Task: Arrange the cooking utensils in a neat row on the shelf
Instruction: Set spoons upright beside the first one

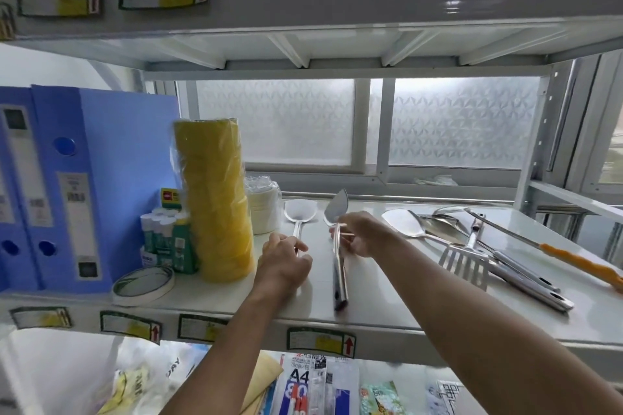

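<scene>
Steel cooking utensils lie on a white metal shelf (pixel 371 310). My left hand (pixel 285 263) grips the handle of a flat strainer ladle (pixel 300 210) whose head points to the back. My right hand (pixel 360 234) holds the neck of a steel spatula (pixel 338 209); its blade is tilted up on edge and its dark handle end (pixel 340 293) rests near the front edge. To the right lies a loose pile: a wide turner (pixel 403 221), a slotted turner (pixel 467 268), ladles (pixel 445 222) and an orange-handled utensil (pixel 580 261), crossing each other.
Blue file binders (pixel 84 185) stand at the left. A tall yellow tape stack (pixel 215 199), glue sticks (pixel 165 232), a tape roll (pixel 143 285) and wrapped paper plates (pixel 264 209) crowd beside the ladle. Another shelf (pixel 303 7) hangs overhead. Frosted windows are behind.
</scene>
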`<state>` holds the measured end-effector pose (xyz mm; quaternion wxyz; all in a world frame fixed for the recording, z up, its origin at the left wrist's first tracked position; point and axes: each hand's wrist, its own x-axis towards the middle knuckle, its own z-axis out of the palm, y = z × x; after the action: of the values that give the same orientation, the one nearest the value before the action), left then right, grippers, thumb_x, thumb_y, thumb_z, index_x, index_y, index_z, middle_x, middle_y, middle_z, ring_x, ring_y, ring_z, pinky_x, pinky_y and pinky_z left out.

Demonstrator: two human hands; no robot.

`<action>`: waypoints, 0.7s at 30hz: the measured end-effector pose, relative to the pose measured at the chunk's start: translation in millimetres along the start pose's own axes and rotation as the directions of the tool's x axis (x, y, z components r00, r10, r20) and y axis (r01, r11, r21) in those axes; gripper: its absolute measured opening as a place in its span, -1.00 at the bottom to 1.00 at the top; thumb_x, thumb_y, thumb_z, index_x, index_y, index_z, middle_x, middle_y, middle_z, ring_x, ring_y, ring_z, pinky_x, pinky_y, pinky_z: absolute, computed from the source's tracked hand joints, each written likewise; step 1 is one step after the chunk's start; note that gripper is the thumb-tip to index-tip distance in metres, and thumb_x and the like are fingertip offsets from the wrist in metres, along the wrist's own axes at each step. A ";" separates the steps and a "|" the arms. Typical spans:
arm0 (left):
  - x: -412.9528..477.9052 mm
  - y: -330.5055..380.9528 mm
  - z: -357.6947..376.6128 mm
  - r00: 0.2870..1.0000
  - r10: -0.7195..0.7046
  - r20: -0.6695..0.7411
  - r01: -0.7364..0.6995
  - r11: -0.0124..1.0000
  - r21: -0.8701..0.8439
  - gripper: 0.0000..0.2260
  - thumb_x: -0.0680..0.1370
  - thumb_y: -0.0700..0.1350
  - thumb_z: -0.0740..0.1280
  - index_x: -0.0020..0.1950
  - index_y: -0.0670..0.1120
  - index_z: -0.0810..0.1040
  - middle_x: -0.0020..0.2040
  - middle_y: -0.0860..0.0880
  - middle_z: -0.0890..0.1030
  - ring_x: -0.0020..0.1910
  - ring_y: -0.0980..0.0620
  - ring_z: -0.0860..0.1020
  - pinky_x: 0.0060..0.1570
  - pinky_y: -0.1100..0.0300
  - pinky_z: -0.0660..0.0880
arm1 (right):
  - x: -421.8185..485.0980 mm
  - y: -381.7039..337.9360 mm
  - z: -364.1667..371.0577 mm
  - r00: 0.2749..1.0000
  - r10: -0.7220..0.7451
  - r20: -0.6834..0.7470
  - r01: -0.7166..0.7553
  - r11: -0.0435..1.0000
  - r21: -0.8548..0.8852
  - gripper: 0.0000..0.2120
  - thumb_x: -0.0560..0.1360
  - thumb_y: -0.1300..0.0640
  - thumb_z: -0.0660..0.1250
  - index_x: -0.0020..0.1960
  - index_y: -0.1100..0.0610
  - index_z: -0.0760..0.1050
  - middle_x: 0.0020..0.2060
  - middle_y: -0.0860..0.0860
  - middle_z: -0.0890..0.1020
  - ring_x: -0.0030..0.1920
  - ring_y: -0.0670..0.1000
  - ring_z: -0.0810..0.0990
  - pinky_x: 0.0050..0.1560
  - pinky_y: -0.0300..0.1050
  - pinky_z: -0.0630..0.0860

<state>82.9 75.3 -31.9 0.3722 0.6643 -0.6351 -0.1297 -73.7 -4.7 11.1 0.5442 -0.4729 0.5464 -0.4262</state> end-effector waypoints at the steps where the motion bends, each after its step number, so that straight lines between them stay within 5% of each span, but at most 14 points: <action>1: 1.3 1.0 -1.4 1.000 0.001 -0.001 -0.001 1.000 0.004 -0.69 0.55 -0.07 0.29 0.27 -0.01 0.60 0.37 -0.07 0.43 0.39 -0.05 0.38 0.33 0.11 0.33 | -2.1 -3.1 2.4 1.000 -0.017 -0.014 0.017 1.000 0.009 -0.95 0.60 0.28 0.23 0.00 0.22 0.47 -0.26 0.14 0.51 -0.35 0.05 0.49 -0.47 -0.20 0.36; 3: 2.6 2.7 -3.3 1.000 0.004 0.002 -0.004 1.000 0.009 -0.69 0.55 -0.07 0.29 0.27 -0.01 0.60 0.37 -0.07 0.43 0.39 -0.05 0.38 0.34 0.11 0.33 | -0.6 -3.9 4.2 0.999 -0.049 -0.018 0.049 0.998 -0.029 -0.94 0.56 0.29 0.28 0.03 0.21 0.47 -0.20 0.16 0.51 -0.28 0.06 0.52 -0.31 -0.15 0.45; 7: 4.1 0.8 -3.3 1.000 0.007 0.007 -0.007 1.000 0.012 -0.68 0.54 -0.07 0.30 0.28 -0.02 0.59 0.40 -0.06 0.39 0.41 -0.04 0.36 0.34 0.12 0.31 | -7.0 0.1 2.3 0.985 -0.165 0.044 0.168 0.889 -0.425 -0.59 0.49 0.21 0.37 0.33 0.21 0.45 0.12 0.11 0.55 0.06 0.12 0.54 -0.01 -0.09 0.47; 12: 5.8 -3.5 -4.3 1.000 0.006 0.001 -0.006 0.999 0.039 -0.67 0.54 -0.06 0.30 0.30 -0.02 0.58 0.39 -0.05 0.39 0.40 -0.05 0.37 0.33 0.10 0.32 | -34.5 11.1 7.5 0.949 -0.222 0.225 0.311 0.523 -0.794 -0.46 0.60 -0.02 0.31 0.53 0.14 0.36 0.50 0.11 0.43 0.47 0.12 0.41 0.44 -0.08 0.33; 15: 6.6 -5.0 -5.9 1.000 -0.002 -0.007 0.002 0.998 0.057 -0.66 0.53 -0.08 0.30 0.30 -0.01 0.56 0.38 -0.05 0.41 0.39 -0.05 0.38 0.36 0.07 0.31 | -51.8 26.9 17.9 0.958 -0.174 0.229 0.271 0.282 -0.920 -0.35 0.57 -0.25 0.23 0.50 0.14 0.34 0.43 0.18 0.50 0.42 0.23 0.43 0.39 0.10 0.41; 21: -2.3 -3.2 -5.8 0.975 0.202 0.095 -0.211 0.974 0.085 -0.58 0.49 -0.21 0.27 0.35 0.02 0.49 0.41 0.02 0.43 0.45 -0.01 0.32 0.37 0.04 0.22 | -80.7 52.5 28.4 0.952 -0.213 0.221 0.276 0.282 -0.919 -0.27 0.58 -0.21 0.03 0.63 0.12 -0.02 0.60 0.26 0.13 0.60 0.20 0.08 0.53 0.12 0.08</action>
<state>88.6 79.1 -30.6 0.3241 0.6053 -0.7216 -0.0885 -51.4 85.7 -26.1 0.1113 -0.7888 0.5970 -0.0948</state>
